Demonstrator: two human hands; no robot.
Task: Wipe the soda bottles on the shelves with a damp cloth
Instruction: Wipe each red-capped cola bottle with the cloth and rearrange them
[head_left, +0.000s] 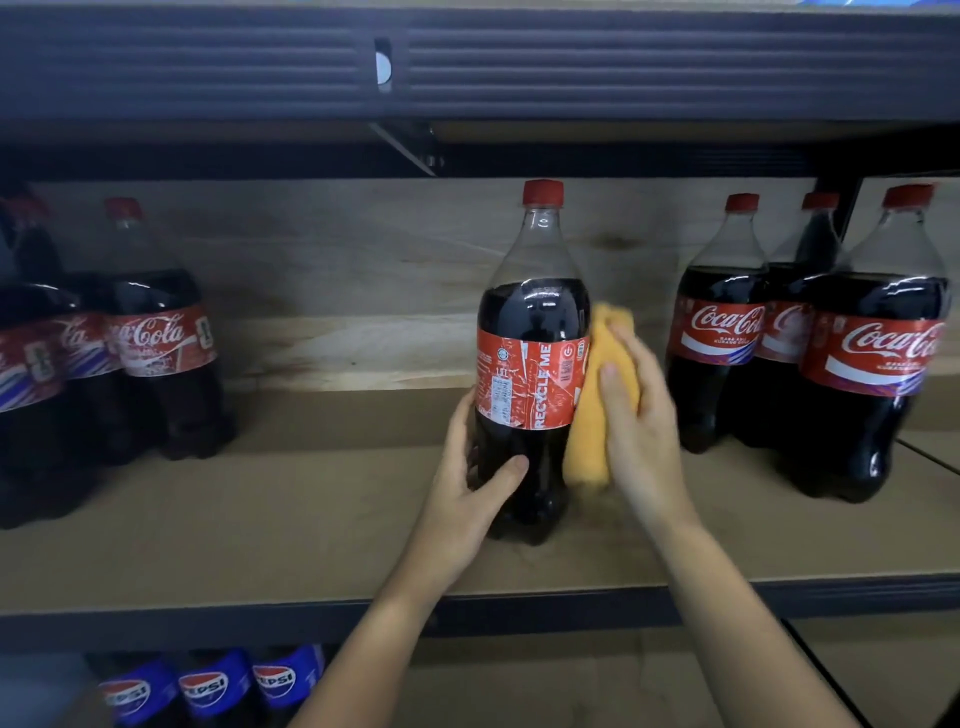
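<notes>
A large cola bottle (531, 332) with a red cap and red label stands upright in the middle of the brown shelf (260, 519). My left hand (470, 499) grips its lower left side, thumb across the front. My right hand (636, 415) holds a folded yellow cloth (592, 410) and presses it against the bottle's right side, from the label down.
Three more cola bottles (722, 332) stand at the right, several (156, 338) at the left. Blue-labelled Pepsi bottles (208, 686) sit on the shelf below. A dark shelf beam (519, 67) runs overhead, and another dark beam edges the front of the shelf.
</notes>
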